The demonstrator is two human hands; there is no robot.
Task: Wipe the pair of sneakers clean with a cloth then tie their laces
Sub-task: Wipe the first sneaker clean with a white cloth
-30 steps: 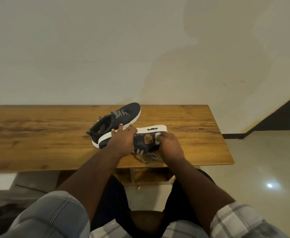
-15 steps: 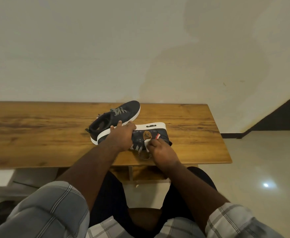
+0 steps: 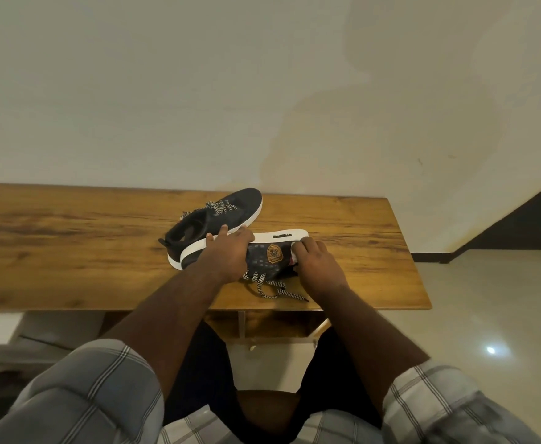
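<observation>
A dark sneaker (image 3: 270, 256) with a white sole and an orange badge lies tipped on its side near the front of the wooden table (image 3: 70, 251). My left hand (image 3: 227, 254) grips its middle, fingers over the sole. My right hand (image 3: 315, 262) presses a small white cloth (image 3: 294, 249) against the heel end; the cloth is mostly hidden under my fingers. Its striped laces (image 3: 272, 288) trail loose toward the table's front edge. The second dark sneaker (image 3: 217, 214) stands upright just behind, laces loose.
A pale wall rises right behind the table. The table's right end (image 3: 413, 267) drops to a tiled floor (image 3: 487, 315). A shelf frame (image 3: 262, 328) shows under the tabletop, above my knees.
My right hand slid with the cloth from the badge area back to the heel end of the sneaker. My left hand kept its grip.
</observation>
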